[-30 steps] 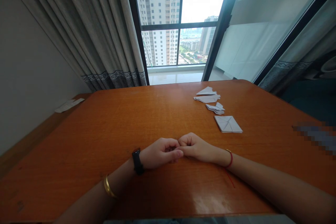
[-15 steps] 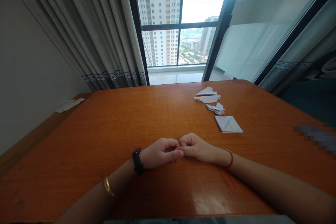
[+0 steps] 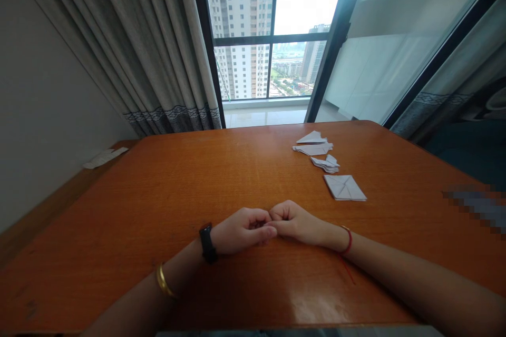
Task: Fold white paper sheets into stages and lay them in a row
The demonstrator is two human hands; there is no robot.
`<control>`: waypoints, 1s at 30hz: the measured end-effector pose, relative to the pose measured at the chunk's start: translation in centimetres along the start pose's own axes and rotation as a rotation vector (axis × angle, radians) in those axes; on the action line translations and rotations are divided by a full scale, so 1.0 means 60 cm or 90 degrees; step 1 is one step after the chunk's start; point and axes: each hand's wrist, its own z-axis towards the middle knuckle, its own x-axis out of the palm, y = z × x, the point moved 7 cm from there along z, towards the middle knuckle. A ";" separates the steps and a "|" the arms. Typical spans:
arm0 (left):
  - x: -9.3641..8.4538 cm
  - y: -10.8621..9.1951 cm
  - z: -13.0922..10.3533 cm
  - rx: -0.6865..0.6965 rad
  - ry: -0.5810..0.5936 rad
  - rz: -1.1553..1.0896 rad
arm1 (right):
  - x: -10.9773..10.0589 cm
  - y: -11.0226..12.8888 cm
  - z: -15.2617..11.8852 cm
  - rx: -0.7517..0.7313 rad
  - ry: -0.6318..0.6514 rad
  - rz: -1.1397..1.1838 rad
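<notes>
My left hand [image 3: 242,230], a dark watch [image 3: 207,243] on its wrist, rests on the orange-brown wooden table [image 3: 177,179]. Its curled fingers and thumb meet the fingertips of my right hand [image 3: 297,224]. That right hand is closed too, with a red string bracelet [image 3: 348,240] at the wrist. The two hands touch each other, and no object shows in either one. Closest to my right hand lies a flat folded paper square [image 3: 344,188]. Beyond it are a smaller folded paper piece [image 3: 326,164] and two pointed folded papers [image 3: 313,148] [image 3: 312,137].
A paper strip [image 3: 106,158] lies by the left wall. At the far end stand a grey curtain [image 3: 158,52] and a window [image 3: 272,39] with tall buildings outside. A blurred patch [image 3: 478,208] covers something at the table's right edge.
</notes>
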 end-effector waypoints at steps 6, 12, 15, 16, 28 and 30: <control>0.001 0.001 -0.001 0.000 -0.002 0.007 | -0.001 0.001 -0.001 0.007 -0.005 -0.003; 0.000 0.002 0.001 -0.003 -0.002 0.006 | 0.000 0.002 -0.002 0.006 -0.003 0.003; 0.000 0.003 0.001 -0.003 -0.001 0.007 | 0.000 0.002 -0.001 0.007 -0.005 -0.001; 0.000 0.003 0.001 -0.003 -0.001 0.006 | 0.000 0.002 -0.001 0.006 -0.004 -0.002; 0.000 0.001 0.000 0.002 -0.002 0.012 | 0.001 0.001 -0.002 0.006 -0.001 0.006; -0.001 0.001 0.000 0.003 -0.001 0.011 | 0.001 0.001 -0.002 0.006 -0.004 0.006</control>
